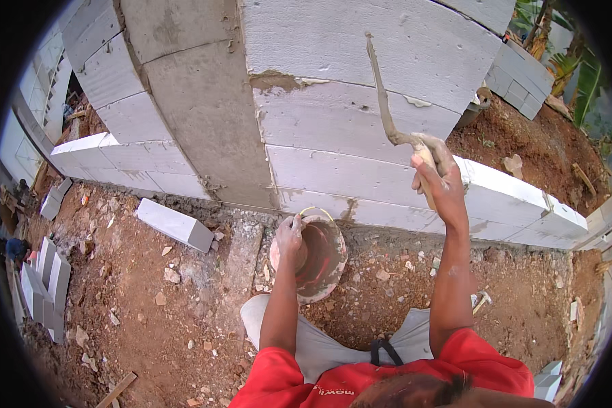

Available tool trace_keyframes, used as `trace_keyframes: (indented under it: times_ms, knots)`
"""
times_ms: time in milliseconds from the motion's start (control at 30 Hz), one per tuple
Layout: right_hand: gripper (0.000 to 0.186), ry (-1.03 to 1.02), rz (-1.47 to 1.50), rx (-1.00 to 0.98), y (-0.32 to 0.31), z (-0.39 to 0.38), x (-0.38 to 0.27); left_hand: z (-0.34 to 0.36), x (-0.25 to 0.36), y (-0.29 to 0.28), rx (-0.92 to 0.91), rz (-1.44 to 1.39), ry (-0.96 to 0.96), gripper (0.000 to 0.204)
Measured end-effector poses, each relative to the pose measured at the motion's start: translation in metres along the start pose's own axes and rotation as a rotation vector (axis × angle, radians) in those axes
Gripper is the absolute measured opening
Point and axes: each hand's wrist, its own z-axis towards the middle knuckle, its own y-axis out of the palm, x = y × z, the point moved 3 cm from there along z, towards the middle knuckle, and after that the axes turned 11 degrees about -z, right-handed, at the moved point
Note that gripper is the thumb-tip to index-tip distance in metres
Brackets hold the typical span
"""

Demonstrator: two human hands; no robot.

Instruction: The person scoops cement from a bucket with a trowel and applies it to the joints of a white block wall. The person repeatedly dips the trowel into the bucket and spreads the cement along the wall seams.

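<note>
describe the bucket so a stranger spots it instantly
Start at the grey column in the white block wall. By its foot, at the left hand, is the bucket: round-mouthed with a thin yellow handle, unlike the angular blocks nearby.

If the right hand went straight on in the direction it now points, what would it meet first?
Most likely the white block wall, with the trowel in the right hand reaching it before the fingers; from this view, any gap is unclear.

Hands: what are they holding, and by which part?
The right hand holds a trowel by its handle. The left hand holds a bucket at its edge: rim or handle, unclear.
</note>
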Motion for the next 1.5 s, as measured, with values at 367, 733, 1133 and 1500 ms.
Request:
trace_keyframes:
  times_ms: [367,733,1133,1500]
  knots:
    - [0.041,-0.611,-0.879,0.39,-0.023,0.099,-0.139,0.005,0.006,0.034,-0.087,-0.104,-0.013,0.042]
    - [0.045,-0.542,-0.934,0.361,-0.003,0.124,-0.162,0.023,-0.02,0.04,-0.099,0.031,-0.021,0.049]
    - [0.054,-0.213,-0.714,0.144,-0.023,0.064,-0.178,0.021,-0.014,0.024,-0.108,0.016,-0.041,0.047]
    - [0.047,-0.211,-0.52,0.189,0.029,0.071,-0.18,0.011,-0.006,0.033,-0.075,0.047,0.015,0.049]
